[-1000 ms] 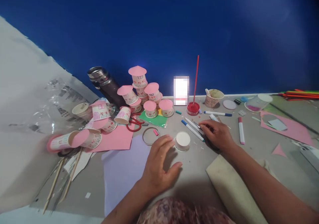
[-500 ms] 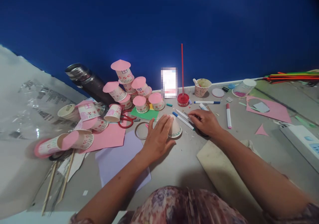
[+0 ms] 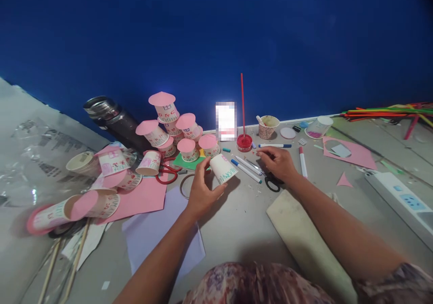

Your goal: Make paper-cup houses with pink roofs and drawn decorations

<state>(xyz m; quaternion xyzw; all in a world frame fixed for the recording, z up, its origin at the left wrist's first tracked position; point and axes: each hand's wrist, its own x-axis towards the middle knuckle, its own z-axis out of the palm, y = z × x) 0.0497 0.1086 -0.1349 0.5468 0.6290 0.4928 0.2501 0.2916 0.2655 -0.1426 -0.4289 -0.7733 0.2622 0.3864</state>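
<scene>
My left hand [image 3: 203, 190] grips a small white paper cup [image 3: 223, 168], tilted bottom-up just over the table. Green wavy marks run along its rim and a small pink drawn window shows near its base. My right hand [image 3: 278, 163] is curled, palm down, beside the markers; what its fingers hold, if anything, is hidden. Between the hands lie a white pen [image 3: 247, 164], a blue-and-white marker [image 3: 246, 171] and black-handled scissors [image 3: 272, 183]. Decorated cups with pink cone roofs [image 3: 162, 99] stand stacked to the left of my left hand.
A dark flask [image 3: 118, 121] leans at the back left. Red scissors [image 3: 167, 175], a tape ring [image 3: 184, 186] and a lilac sheet [image 3: 152, 232] lie left. A lit phone [image 3: 226, 121] and a red stick in a round base [image 3: 244, 143] stand by the wall. A power strip [image 3: 399, 200] lies right.
My left hand has shifted from lying over the cup to gripping its side, and the cup is tilted up. My right hand has drawn slightly off the scissors, which show more. The view has shifted.
</scene>
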